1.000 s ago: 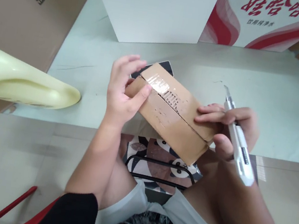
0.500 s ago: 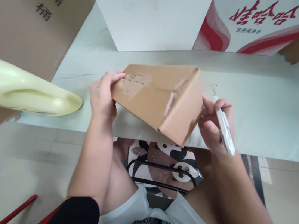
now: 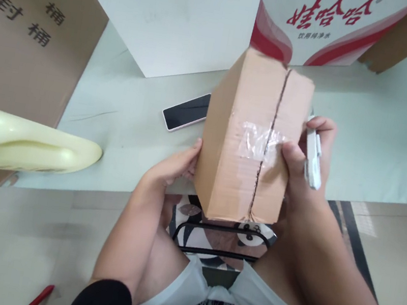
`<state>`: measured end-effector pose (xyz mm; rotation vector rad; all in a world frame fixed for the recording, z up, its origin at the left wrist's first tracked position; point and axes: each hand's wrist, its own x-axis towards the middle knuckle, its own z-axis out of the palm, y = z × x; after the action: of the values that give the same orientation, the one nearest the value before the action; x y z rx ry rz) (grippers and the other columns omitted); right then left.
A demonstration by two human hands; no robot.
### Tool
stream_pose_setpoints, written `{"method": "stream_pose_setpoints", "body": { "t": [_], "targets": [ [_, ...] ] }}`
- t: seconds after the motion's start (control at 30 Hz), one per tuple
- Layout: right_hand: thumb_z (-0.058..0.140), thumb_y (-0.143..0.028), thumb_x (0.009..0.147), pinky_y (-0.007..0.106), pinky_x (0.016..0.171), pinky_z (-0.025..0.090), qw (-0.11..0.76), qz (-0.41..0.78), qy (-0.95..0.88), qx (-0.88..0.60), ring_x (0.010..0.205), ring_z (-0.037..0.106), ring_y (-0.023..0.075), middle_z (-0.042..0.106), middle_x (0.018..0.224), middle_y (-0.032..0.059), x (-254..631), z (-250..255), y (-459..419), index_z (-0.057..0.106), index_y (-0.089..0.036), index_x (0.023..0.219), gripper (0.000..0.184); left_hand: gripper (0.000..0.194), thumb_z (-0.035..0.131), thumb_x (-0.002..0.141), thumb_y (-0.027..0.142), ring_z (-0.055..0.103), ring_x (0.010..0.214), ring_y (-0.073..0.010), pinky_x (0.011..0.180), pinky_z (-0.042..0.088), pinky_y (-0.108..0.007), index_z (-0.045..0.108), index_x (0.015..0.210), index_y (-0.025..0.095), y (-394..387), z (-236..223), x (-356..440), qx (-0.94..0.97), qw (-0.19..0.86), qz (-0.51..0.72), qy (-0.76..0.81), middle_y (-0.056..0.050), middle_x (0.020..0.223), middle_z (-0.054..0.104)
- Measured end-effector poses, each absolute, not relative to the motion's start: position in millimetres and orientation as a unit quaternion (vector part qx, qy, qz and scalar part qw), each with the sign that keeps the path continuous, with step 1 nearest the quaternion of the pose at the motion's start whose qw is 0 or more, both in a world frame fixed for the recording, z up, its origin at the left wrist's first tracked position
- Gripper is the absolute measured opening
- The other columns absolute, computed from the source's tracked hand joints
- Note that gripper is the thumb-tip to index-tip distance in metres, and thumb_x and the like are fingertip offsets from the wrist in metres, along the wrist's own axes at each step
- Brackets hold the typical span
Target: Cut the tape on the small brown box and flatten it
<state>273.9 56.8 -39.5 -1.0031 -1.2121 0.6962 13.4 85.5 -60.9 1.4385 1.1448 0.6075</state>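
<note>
A brown cardboard box [image 3: 241, 179] is held up tilted over the table's front edge, with a seam and a strip of clear tape [image 3: 253, 141] across it facing me. My left hand [image 3: 181, 162] grips the box's left side, its fingers partly hidden behind it. In my right hand [image 3: 311, 144] is a white utility knife [image 3: 313, 159], its thin tip pointing away from me. The right thumb presses the box face beside the tape, and the other fingers are partly hidden.
A phone [image 3: 184, 112] lies on the pale green tablecloth [image 3: 129, 135], partly behind the box. A white carton [image 3: 178, 19] and a red-and-white carton [image 3: 321, 42] stand at the back. At left are a large brown carton [image 3: 21, 56] and a pale yellow rounded object [image 3: 35, 144].
The box has been turned so that its taped seam faces me. My left hand has shifted to its lower left side. The phone has come into sight.
</note>
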Motion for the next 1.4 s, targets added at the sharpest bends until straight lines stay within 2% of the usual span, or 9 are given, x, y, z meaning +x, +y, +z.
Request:
{"method": "stream_pose_setpoints", "body": {
  "t": [0.17, 0.23, 0.33, 0.47, 0.6, 0.73, 0.87, 1.07, 1.4],
  "targets": [
    [0.072, -0.033, 0.086, 0.048, 0.094, 0.065, 0.561, 0.381, -0.57, -0.464, 0.127, 0.07, 0.0262, 0.064, 0.14, 0.0049, 288.8, -42.5, 58.0, 0.036, -0.032, 0.11, 0.043, 0.046, 0.064, 0.094, 0.067, 0.077, 0.067, -0.0269, 0.053, 0.06, -0.036, 0.078, 0.094, 0.023, 90.3, -65.2, 13.5, 0.597, 0.641, 0.12, 0.468, -0.01, 0.081, 0.08],
    [0.069, -0.031, 0.089, 0.047, 0.089, 0.067, 0.54, 0.381, -0.591, -0.463, 0.122, 0.072, 0.0251, 0.065, 0.142, 0.0047, 290.9, -45.5, 59.5, 0.037, -0.033, 0.112, 0.04, 0.043, 0.067, 0.093, 0.064, 0.076, 0.073, -0.0266, 0.06, 0.061, -0.038, 0.075, 0.102, 0.022, 87.9, -62.5, 20.6, 0.628, 0.525, 0.244, 0.52, -0.01, 0.084, 0.079],
    [0.069, -0.033, 0.091, 0.046, 0.086, 0.067, 0.524, 0.364, -0.612, -0.467, 0.118, 0.074, 0.0243, 0.066, 0.141, 0.0045, 289.9, -48.6, 61.4, 0.04, -0.033, 0.115, 0.038, 0.048, 0.059, 0.098, 0.062, 0.073, 0.116, -0.0309, 0.091, 0.062, -0.048, 0.067, 0.129, 0.026, 77.9, -48.7, 35.9, 0.649, 0.279, 0.506, 0.495, -0.012, 0.122, 0.077],
    [0.073, -0.038, 0.088, 0.046, 0.087, 0.066, 0.525, 0.336, -0.624, -0.471, 0.116, 0.074, 0.0246, 0.07, 0.134, 0.0044, 282.8, -45.3, 63.0, 0.044, -0.033, 0.113, 0.039, 0.044, 0.045, 0.104, 0.056, 0.052, 0.149, -0.0324, 0.125, 0.04, -0.06, 0.065, 0.138, 0.036, 64.1, -26.7, 51.2, 0.812, 0.187, 0.476, 0.28, -0.005, 0.148, 0.067],
    [0.076, -0.035, 0.085, 0.035, 0.067, 0.062, 0.613, 0.267, -0.527, -0.524, 0.081, 0.075, 0.0186, 0.075, 0.092, -0.0001, 274.6, -21.0, 58.2, 0.047, -0.028, 0.096, 0.032, 0.048, 0.037, 0.105, 0.047, 0.057, 0.142, -0.0329, 0.12, 0.044, -0.058, 0.071, 0.133, 0.027, 61.1, -20.0, 50.8, 0.864, 0.182, 0.395, 0.253, -0.011, 0.143, 0.069],
    [0.074, -0.04, 0.088, 0.024, 0.034, 0.029, 0.71, 0.251, -0.44, -0.489, 0.036, 0.044, 0.0098, 0.044, 0.048, -0.0097, 270.5, 17.7, 41.8, 0.049, -0.026, 0.076, 0.031, 0.052, 0.039, 0.104, 0.05, 0.054, 0.142, -0.036, 0.12, 0.043, -0.06, 0.072, 0.136, 0.027, 57.0, -23.3, 52.9, 0.869, 0.175, 0.379, 0.266, -0.012, 0.148, 0.065],
    [0.076, -0.067, 0.084, 0.027, 0.028, 0.029, 0.663, 0.365, -0.47, -0.455, 0.037, 0.051, 0.0147, 0.056, 0.054, -0.008, 265.7, 39.1, 22.9, 0.062, -0.029, 0.099, 0.044, 0.046, 0.047, 0.101, 0.048, 0.044, 0.151, -0.038, 0.124, 0.037, -0.063, 0.071, 0.136, 0.03, 43.8, -26.9, 67.5, 0.855, 0.17, 0.384, 0.304, -0.012, 0.163, 0.049],
    [0.074, -0.031, 0.088, 0.027, 0.046, 0.042, 0.514, 0.324, -0.576, -0.546, 0.055, 0.058, 0.0127, 0.068, 0.071, -0.0021, 260.0, 38.8, 11.9, 0.073, -0.027, 0.092, 0.006, 0.045, 0.047, 0.1, 0.039, 0.041, 0.154, -0.0386, 0.127, 0.031, -0.065, 0.067, 0.139, 0.031, 32.7, -28.7, 78.5, 0.84, 0.162, 0.397, 0.332, -0.01, 0.163, 0.049],
    [0.072, -0.025, 0.073, 0.026, 0.049, 0.041, 0.464, 0.233, -0.617, -0.592, 0.062, 0.059, 0.0125, 0.069, 0.078, -0.0015, 262.0, 35.0, 16.5, 0.067, -0.024, 0.091, 0.018, 0.044, 0.036, 0.103, 0.036, 0.06, 0.138, -0.0311, 0.119, 0.048, -0.055, 0.068, 0.129, 0.02, 38.1, -41.4, 74.4, 0.819, 0.117, 0.466, 0.313, -0.014, 0.139, 0.071]
  ]
}}
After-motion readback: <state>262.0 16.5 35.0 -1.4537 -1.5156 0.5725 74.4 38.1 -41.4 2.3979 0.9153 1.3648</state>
